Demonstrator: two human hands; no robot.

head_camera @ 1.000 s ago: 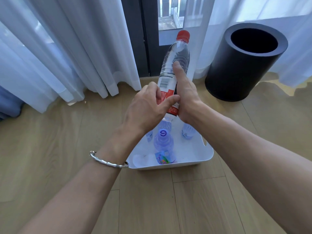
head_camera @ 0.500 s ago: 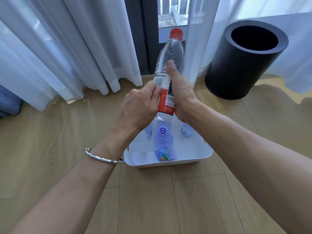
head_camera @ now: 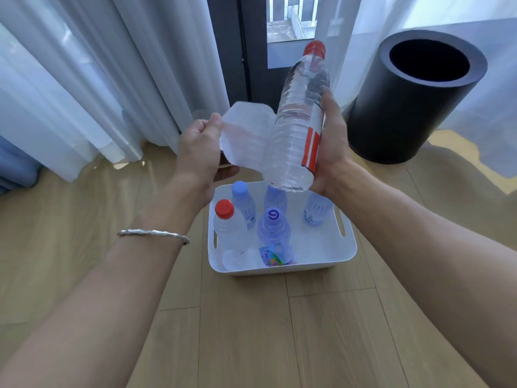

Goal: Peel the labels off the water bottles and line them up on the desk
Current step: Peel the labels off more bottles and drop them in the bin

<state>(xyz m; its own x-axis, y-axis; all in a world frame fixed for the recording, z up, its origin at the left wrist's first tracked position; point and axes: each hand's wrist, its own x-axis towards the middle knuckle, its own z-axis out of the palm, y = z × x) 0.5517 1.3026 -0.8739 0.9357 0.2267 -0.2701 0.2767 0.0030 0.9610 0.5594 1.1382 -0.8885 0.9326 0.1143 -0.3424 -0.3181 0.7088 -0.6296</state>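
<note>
Above wood floor [head_camera: 251,331], right hand [head_camera: 333,147] grips bottle [head_camera: 296,130], left hand [head_camera: 197,152] pinches half-peeled label [head_camera: 246,135]

- A black round bin [head_camera: 402,116] stands open on the wooden floor [head_camera: 251,337], at the right.
- White curtains [head_camera: 92,79] hang on both sides of a dark door frame [head_camera: 232,51].

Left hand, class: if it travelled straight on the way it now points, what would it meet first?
Most likely the white curtain beyond the left hand, near the dark door frame, though depth is unclear. The label it pinches would simply travel with it.
</note>
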